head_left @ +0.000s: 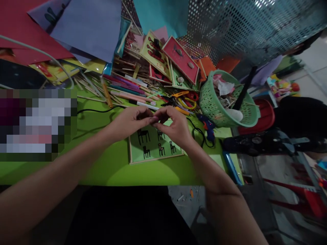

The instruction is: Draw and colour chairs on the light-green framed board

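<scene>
My left hand [134, 121] and my right hand [173, 124] meet fingertip to fingertip, both closed in a pinch. Whatever sits between the fingers is too small or hidden to make out. Right below them lies a green card [153, 154] with small black chairs drawn on it and thin wooden sticks along its edges. My hands cover the card's upper part. Just beyond the fingers are a white marker [145, 104] and a pair of scissors [187, 102] with yellow and orange handles.
A green plastic basket [213, 105] holding scraps stands right of my hands, with a blue glue gun [208, 127] and its black cord before it. Stick-framed cards [181, 56], pens and wooden sticks pile up behind. Purple paper [89, 30] lies back left. A blurred patch hides the table's left.
</scene>
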`<state>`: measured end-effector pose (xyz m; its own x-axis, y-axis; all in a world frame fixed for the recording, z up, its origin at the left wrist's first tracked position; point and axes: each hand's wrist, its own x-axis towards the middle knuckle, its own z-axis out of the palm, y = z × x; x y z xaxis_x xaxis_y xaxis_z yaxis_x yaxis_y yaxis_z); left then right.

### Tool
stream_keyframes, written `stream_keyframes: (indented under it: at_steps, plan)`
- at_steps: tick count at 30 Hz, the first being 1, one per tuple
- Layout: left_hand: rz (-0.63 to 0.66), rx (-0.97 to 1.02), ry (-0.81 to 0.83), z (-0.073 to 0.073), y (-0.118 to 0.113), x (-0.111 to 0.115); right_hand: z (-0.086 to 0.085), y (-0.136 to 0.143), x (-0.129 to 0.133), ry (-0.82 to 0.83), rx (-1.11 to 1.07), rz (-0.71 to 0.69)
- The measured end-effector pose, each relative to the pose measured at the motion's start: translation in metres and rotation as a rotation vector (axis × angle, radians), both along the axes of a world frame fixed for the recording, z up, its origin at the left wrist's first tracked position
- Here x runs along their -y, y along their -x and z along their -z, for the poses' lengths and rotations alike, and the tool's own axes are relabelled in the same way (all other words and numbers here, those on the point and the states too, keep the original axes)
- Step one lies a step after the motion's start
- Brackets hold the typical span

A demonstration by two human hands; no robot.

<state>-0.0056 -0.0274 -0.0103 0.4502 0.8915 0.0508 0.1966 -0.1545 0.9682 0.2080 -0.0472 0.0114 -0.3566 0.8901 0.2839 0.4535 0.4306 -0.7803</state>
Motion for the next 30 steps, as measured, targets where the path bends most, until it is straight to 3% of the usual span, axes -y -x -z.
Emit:
stream_keyframes:
  at_steps: [5,15,21,30]
  plan:
    - [-0.004,0.054,0.067,0.0025,0.0018,-0.0003,0.001,-0.0015,0.0037,-0.073,-0.001,0.022]
    - [-0.054,0.099,0.108,0.0039,0.0001,0.001,0.002,-0.0071,0.0044,-0.197,0.202,-0.014]
    - [-0.087,0.126,0.136,0.0037,-0.0017,0.0027,0.0075,-0.0076,0.0055,-0.259,0.19,-0.001]
    - [-0.059,0.19,0.111,-0.003,-0.0024,0.0052,0.0029,-0.0046,0.0091,-0.244,0.174,0.015]
